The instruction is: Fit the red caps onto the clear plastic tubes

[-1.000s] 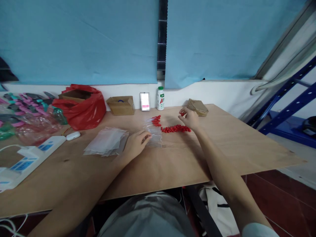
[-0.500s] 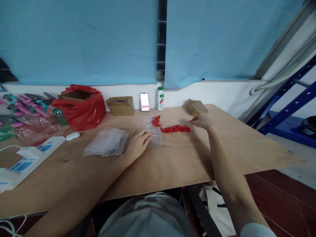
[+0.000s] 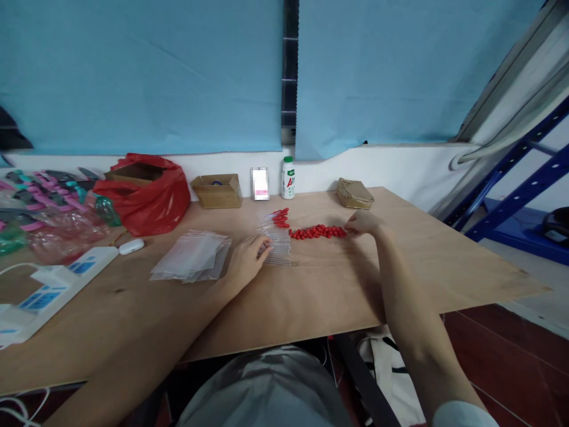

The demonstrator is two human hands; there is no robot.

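Note:
My left hand (image 3: pixel 249 256) rests at the left side of a row of thin clear sticks (image 3: pixel 280 248), its fingers curled with the tips over them. What lies between those fingertips is hidden. Several sticks with red ends (image 3: pixel 281 217) lie just beyond the row. A band of small red pieces (image 3: pixel 317 232) stretches to the right across the wood. At its right end my right hand (image 3: pixel 365 223) reaches down, with thumb and fingers pinched on a small red piece.
Clear plastic bags (image 3: pixel 191 256) lie left of my left hand. Along the wall stand a red bag (image 3: pixel 155 201), a cardboard box (image 3: pixel 217 193), a phone (image 3: pixel 260 184), a white bottle (image 3: pixel 288 179) and a brown packet (image 3: pixel 354 194). A power strip (image 3: pixel 66 290) occupies the left side.
My right hand has come down slightly to the right end of the red pieces, from just above it. My left hand stays by the sticks, with its fingers shifted slightly.

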